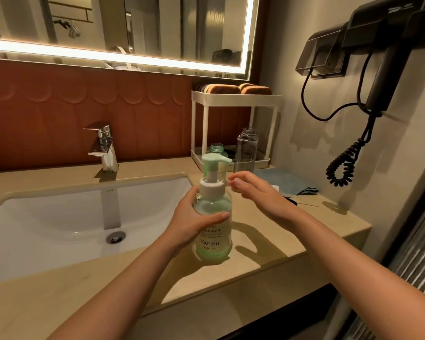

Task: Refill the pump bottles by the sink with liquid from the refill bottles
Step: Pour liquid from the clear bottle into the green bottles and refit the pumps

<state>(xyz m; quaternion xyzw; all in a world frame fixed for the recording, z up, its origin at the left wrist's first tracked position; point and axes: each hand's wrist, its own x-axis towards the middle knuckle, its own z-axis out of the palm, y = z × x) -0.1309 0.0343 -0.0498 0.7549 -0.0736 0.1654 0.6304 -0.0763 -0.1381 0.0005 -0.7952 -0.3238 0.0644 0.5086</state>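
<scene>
Two hands on one pump bottle (212,231), upright on the counter (317,229), sink (59,217) to the grip's left.
Left hand (192,222) clamps the bottle's shoulder, thumb across the front. Right hand (253,192) is loose-fingered and holds nothing, just beside the white collar above that grip. The bottle is clear and part full of green liquid: probably moderate weight, slick, walls may flex. Hold the body and twist at the collar. Clear refill bottle (246,150) and green refill bottle (216,148), both uncapped, stand behind the grip.

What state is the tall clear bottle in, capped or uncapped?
Uncapped: the tall clear bottle shows a bare threaded neck, no lid.
</scene>
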